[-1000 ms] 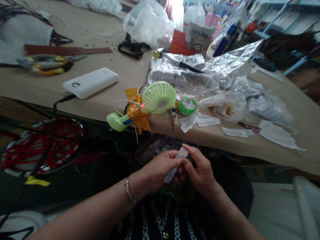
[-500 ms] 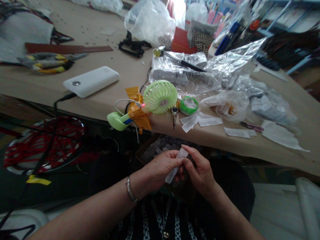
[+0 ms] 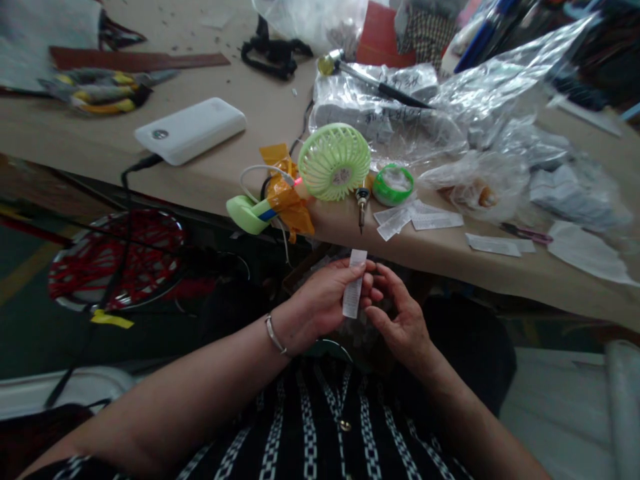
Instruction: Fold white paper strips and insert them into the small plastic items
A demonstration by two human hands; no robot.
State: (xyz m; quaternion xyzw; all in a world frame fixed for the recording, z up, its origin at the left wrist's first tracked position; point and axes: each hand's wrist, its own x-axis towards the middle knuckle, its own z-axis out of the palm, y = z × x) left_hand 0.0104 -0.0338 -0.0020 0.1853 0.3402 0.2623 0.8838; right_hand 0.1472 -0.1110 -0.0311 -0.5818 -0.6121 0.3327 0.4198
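My left hand pinches a white printed fabric label between thumb and fingers, in front of the table edge. The label stands lengthwise, pointing towards the table. Beside it, my right hand has its thumb and fingers apart, its fingertips close to those of the left; I see nothing held in it. Just beyond the hands, a soldering-iron-like tool has its pointed metal tip jutting out towards the table edge. To its right lie more white labels. A box below the hands is mostly hidden.
A green fan is taped at the table edge with orange tape. Near it are a green tub, a white power bank and clear plastic bags. Pliers lie at the far left. A red-wrapped stool stands below.
The label has turned more upright in my left hand. My right hand's thumb and fingers have come away from it and spread. The view has tilted down, so the table sits higher.
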